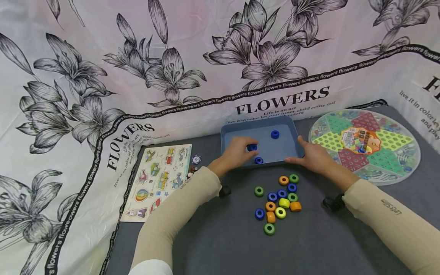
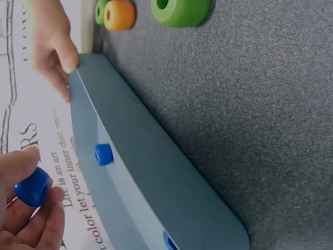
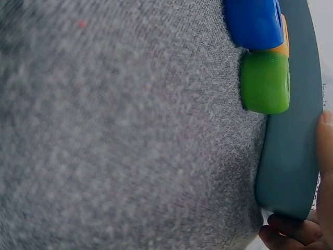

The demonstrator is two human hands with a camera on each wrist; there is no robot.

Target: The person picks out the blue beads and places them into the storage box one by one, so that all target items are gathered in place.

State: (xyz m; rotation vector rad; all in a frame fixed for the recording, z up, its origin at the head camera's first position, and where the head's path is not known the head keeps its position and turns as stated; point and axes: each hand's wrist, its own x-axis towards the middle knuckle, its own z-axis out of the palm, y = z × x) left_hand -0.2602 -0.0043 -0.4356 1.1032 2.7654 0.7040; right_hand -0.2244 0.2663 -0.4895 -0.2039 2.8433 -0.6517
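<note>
My left hand [image 1: 237,152] is over the left part of a blue-grey tray [image 1: 247,130], pinching a blue ring-shaped bead [image 2: 33,188] between thumb and fingers. Two other blue beads lie inside the tray: one [image 1: 275,134] toward the back right, another [image 1: 259,160] by the front wall. At the tray's front right corner, my right hand [image 1: 314,156] grips the side, its thumb at the rim and fingertips low by the corner in the right wrist view. In front of the tray, several loose beads lie on the grey cloth, among them an orange one [image 1: 283,180] and a green one [image 1: 259,191].
A round Chinese checkers board [image 1: 388,143] lies to the right. On the left is a picture puzzle board [image 1: 161,172], with a poker chip [image 1: 196,159] beside it. Flower-printed cloth [image 1: 185,118] hangs behind the tray and on the left.
</note>
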